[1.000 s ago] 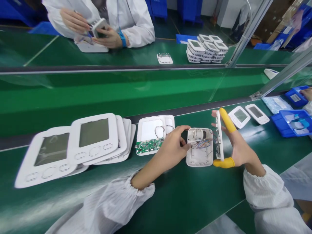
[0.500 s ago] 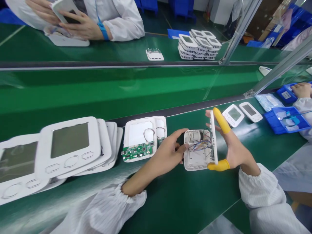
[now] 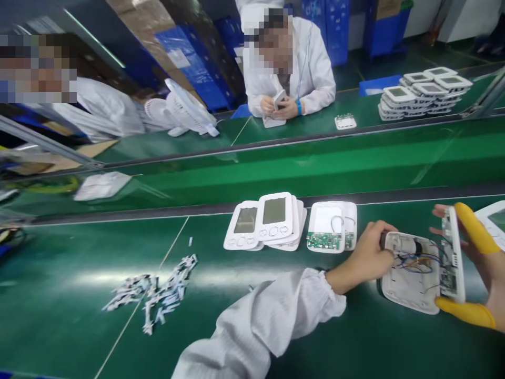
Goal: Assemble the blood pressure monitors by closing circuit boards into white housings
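An opened white device lies at the right of the green bench. Its rear shell [image 3: 408, 287] shows a small motor and coloured wires [image 3: 414, 261]. My right hand [image 3: 479, 268], with yellow finger cots on thumb and forefinger, holds the front half with its circuit board [image 3: 452, 258] upright on edge. My left hand [image 3: 369, 258] has its fingers curled at the shell's left rim, touching the motor end. What those fingers pinch is hidden.
Stacked white display covers [image 3: 272, 221] and an open unit with a green board [image 3: 330, 227] lie left of my hands. A pile of small white parts [image 3: 158, 292] lies at far left. Across the conveyor [image 3: 276, 168] a person in white handles a device; more stacked units [image 3: 426, 89] stand there.
The camera has swung left and up, so the work sits at the right edge and the left bench appears. Both hands stay on the opened device as before.
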The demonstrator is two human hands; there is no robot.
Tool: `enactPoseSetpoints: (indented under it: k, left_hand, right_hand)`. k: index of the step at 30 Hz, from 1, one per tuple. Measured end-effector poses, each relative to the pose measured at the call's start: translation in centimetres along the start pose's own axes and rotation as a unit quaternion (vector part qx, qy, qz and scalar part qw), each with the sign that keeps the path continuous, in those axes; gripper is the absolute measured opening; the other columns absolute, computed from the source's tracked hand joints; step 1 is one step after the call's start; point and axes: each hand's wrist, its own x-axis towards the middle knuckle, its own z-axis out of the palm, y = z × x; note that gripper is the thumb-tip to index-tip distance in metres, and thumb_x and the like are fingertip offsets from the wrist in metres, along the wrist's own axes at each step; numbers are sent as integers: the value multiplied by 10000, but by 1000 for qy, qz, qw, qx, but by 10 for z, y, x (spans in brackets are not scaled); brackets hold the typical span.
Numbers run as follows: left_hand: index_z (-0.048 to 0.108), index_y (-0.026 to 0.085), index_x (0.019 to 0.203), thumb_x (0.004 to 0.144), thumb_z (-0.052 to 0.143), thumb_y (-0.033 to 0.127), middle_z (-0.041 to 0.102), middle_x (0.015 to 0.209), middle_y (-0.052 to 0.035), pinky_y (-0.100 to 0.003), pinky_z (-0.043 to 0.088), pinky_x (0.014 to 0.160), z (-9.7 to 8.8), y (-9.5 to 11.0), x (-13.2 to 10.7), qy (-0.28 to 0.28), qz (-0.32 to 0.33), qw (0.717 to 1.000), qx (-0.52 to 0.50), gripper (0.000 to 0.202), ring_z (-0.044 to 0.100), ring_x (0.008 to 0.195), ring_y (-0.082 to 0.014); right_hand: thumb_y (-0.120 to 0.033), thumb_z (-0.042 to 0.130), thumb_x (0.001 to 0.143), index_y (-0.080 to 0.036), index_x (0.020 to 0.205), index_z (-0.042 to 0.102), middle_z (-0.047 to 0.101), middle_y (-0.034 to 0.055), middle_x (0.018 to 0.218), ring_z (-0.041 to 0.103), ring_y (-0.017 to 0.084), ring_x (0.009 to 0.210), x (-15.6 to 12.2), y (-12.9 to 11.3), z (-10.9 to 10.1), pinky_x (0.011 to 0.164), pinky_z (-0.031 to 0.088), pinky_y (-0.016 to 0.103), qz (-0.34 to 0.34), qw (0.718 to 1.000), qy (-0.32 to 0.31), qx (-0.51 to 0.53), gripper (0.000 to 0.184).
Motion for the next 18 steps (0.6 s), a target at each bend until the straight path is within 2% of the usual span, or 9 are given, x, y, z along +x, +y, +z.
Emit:
enactPoseSetpoints:
  k: [2, 4, 8, 10, 14, 16, 18]
  left_hand:
    - [601, 215, 1185, 806, 572, -6, 640, 1168, -72, -271, 573, 785, 4, -3, -9, 18, -1, 999, -34, 440, 677, 1000, -191]
    - [532, 233, 1273, 886, 519, 29, 637, 1188, -83, -276, 571, 748, 10, -6, -23, 35, -8, 997, -68, 437, 675, 942, -180]
    - [449, 244, 1326, 997, 501, 190, 595, 894, -3, -241, 485, 545, 14, -12, -52, 30, -22, 993, -114, 338, 563, 610, -133]
    - [444, 237, 1326, 997, 536, 233, 565, 874, 9, -227, 445, 502, 11, -13, -61, 46, -17, 994, -102, 341, 505, 561, -114]
    - [594, 208, 1168, 987, 572, 261, 556, 1245, -114, -254, 535, 575, 1, -8, -60, 113, 91, 987, 75, 190, 618, 782, -144]
    - [629, 202, 1124, 995, 575, 261, 579, 1222, -112, -268, 574, 619, -5, -6, -53, 105, 137, 977, 125, 152, 643, 882, -179]
    - [652, 196, 1082, 1000, 585, 269, 612, 1135, -94, -266, 591, 628, -11, -5, -43, 79, 167, 971, 151, 129, 655, 906, -193]
  right_hand:
    - [-438, 937, 614, -381, 1677, 137, 275, 66, 1733, 369, 476, 1534, 4, -1, -1, 1211, 415, 662, 23, 1000, -3, 13, 1331]
    - [-443, 969, 588, -377, 1676, 129, 246, 82, 1742, 322, 464, 1559, 9, -3, -4, 1225, 376, 678, 18, 999, 4, 38, 1376]
    - [-471, 993, 584, -390, 1677, 76, 128, 73, 1775, 211, 427, 1610, 17, -2, -12, 1258, 338, 630, -1, 998, 23, 67, 1429]
    - [-491, 993, 583, -376, 1681, 78, 98, 72, 1781, 205, 419, 1613, 19, -1, -16, 1298, 255, 615, -11, 997, 30, 73, 1434]
    - [-526, 995, 564, -359, 1684, 61, 90, 70, 1783, 184, 409, 1620, 21, -5, -18, 1328, 175, 587, -21, 996, 24, 88, 1468]
    - [-535, 995, 558, -369, 1683, 53, 66, 58, 1786, 143, 405, 1630, 21, -6, -17, 1332, 162, 582, -24, 995, 19, 90, 1476]
    - [-543, 991, 559, -378, 1681, 54, 42, 51, 1787, 128, 404, 1633, 21, -7, -16, 1333, 149, 582, -26, 995, 17, 89, 1471]
